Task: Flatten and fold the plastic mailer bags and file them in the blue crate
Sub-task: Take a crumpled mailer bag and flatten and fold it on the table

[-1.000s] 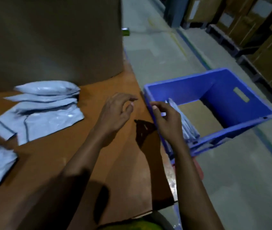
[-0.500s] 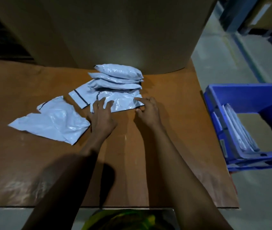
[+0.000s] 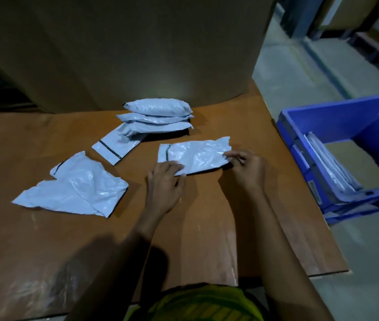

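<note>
Head view: left hand (image 3: 165, 184) and right hand (image 3: 246, 170) pinch opposite ends of a mailer bag (image 3: 197, 154) lying lengthwise left-to-right.

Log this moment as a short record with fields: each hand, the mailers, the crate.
left hand: holds the near-left corner of the mailer
right hand: pinches its right edge
mailer state: crinkled, not yet folded
waiting: puffy stack, flat mailer, crumpled mailers
blue crate: right of the table; filed mailers stand on edge along its table side
</note>
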{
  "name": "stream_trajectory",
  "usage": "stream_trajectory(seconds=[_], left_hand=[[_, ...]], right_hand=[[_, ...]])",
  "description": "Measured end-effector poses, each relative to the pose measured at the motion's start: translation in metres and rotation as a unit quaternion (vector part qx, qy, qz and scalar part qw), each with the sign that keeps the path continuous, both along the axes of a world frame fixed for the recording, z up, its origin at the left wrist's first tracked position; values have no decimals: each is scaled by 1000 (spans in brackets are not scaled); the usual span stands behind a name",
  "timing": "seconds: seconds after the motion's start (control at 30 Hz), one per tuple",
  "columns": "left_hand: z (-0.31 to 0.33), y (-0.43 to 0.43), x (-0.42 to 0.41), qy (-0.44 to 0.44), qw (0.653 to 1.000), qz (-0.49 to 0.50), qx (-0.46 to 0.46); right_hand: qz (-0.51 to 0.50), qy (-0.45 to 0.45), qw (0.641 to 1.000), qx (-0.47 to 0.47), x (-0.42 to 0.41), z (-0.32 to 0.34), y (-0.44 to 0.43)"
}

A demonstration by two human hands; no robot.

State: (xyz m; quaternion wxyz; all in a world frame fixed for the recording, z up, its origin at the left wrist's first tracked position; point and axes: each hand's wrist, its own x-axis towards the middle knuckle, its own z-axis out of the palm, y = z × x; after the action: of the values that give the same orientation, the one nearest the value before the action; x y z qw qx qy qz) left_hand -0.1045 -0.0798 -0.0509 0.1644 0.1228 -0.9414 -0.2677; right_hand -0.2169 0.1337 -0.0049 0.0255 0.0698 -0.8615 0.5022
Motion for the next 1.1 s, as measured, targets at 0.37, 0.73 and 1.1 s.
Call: stream_trajectory(seconds=[0.37, 0.73, 1.1], left_hand=[[4, 78, -7, 57, 992, -111, 1], [-23, 73, -51, -79, 981, -135, -116], [-21, 75, -61, -124, 973, -90, -171]], right_hand=[[-98, 153, 973, 140, 55, -5, 73], [79, 97, 938, 323, 30, -58, 33], [54, -25, 925, 374, 9, -42, 21]])
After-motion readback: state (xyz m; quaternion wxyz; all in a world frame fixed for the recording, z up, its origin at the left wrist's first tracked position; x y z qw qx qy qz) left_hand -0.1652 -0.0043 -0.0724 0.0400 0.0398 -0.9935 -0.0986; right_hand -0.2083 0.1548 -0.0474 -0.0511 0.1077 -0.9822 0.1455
